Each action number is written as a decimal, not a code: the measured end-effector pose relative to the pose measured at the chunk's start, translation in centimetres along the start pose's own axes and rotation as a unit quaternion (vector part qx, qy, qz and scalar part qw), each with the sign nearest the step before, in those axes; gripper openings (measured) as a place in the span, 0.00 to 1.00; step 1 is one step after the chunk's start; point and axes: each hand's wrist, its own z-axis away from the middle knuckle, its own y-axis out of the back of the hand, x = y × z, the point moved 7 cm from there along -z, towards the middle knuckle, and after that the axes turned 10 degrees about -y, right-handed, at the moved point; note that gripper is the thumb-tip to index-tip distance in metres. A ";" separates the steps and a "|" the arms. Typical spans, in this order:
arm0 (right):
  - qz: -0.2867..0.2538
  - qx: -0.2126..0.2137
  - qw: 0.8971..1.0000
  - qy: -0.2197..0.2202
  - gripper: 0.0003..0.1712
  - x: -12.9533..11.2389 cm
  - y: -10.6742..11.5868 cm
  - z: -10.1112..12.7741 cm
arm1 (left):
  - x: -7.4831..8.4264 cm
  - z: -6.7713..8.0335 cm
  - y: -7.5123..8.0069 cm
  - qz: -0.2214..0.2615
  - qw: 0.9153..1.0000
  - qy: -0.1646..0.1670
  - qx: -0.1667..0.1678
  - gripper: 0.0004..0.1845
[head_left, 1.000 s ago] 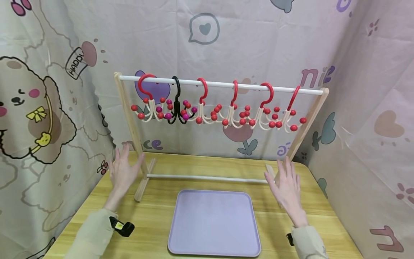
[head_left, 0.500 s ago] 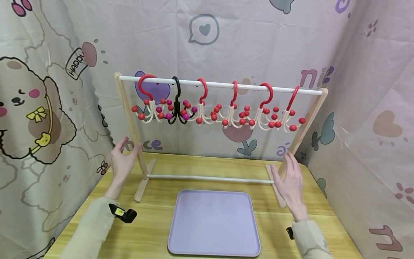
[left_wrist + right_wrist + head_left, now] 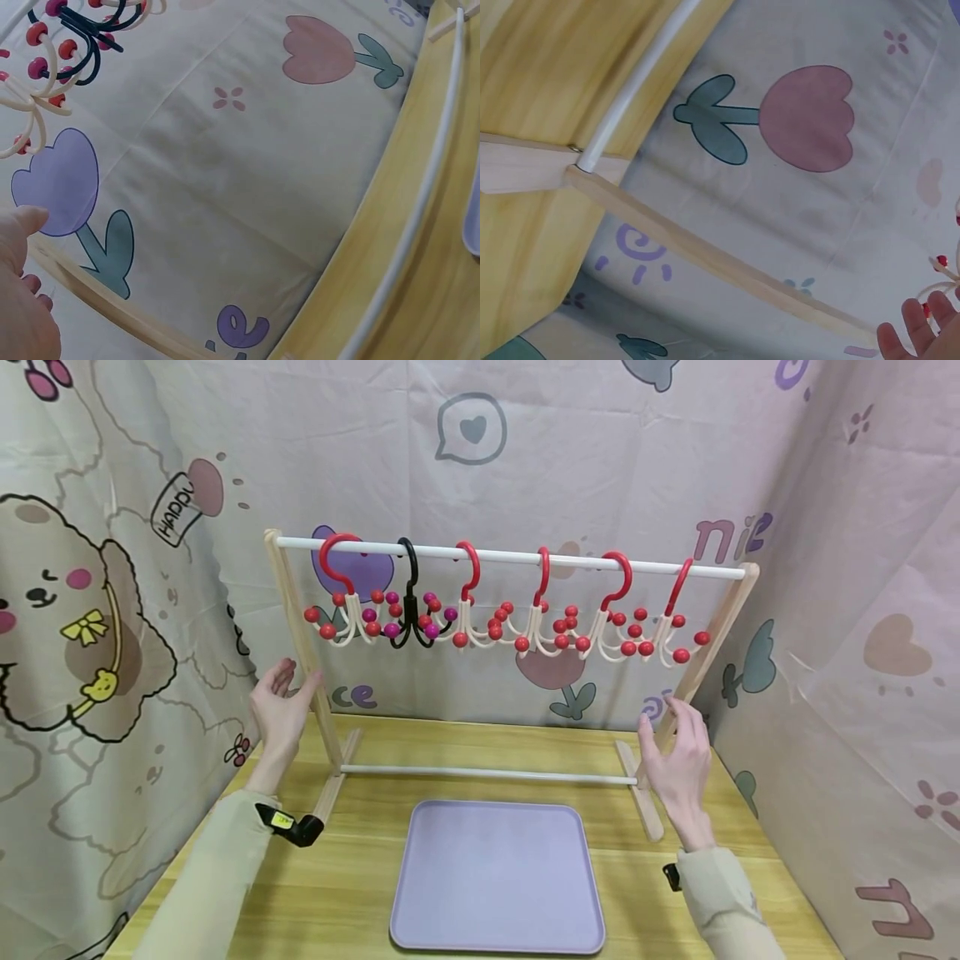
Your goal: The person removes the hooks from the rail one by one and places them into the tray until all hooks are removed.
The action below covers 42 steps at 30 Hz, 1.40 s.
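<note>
Noted, nearest, a lilac tray [image 3: 497, 877] lying flat on the wooden counter [image 3: 360, 893], holding nothing. Found the left hand [image 3: 281, 710] spread, fingers loose, against or just beside the left post [image 3: 300, 627] of the wooden rack [image 3: 487, 773]. Could not tell whether it touched. Found the right hand [image 3: 678, 760] likewise spread at the right post [image 3: 712, 635], gripping nothing. Placed the rack behind the tray, towards the counter's back edge, feet on the wood.

Saw, higher up, five red-and-cream hooks [image 3: 540, 610] and one black hook [image 3: 408, 602] hanging from the white top rail [image 3: 510, 557], merely looped over it.

Judged the risks thus: an uneven push on the posts could tip or twist the light frame; a jolt could set the hooks swinging, sliding together or dropping off.

Marked the tray close before the feet and the printed cloth [image 3: 600, 460] close behind, leaving little room either way.
</note>
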 end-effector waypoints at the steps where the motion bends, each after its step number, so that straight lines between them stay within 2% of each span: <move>1: -0.006 0.007 1.000 0.002 0.25 -0.2 0.1 -0.2 | 0.0 -0.2 0.0 0.001 1.000 0.002 0.003 0.33; 10: -0.046 0.050 0.998 0.011 0.23 -1.6 0.8 -1.9 | 1.1 -1.5 -0.2 0.031 0.999 -0.013 0.024 0.31; 19: -0.063 0.065 0.996 0.010 0.23 -2.8 1.4 -3.5 | 2.0 -2.6 -0.4 0.018 0.999 -0.030 0.025 0.29; 28: -0.058 0.073 0.996 0.006 0.23 -4.2 1.5 -5.7 | 2.3 -3.1 -0.5 0.012 0.999 -0.027 0.022 0.28; 42: -0.030 0.068 0.997 -0.016 0.26 -5.8 1.3 -8.9 | 2.5 -3.7 -0.6 -0.025 0.998 -0.027 0.043 0.21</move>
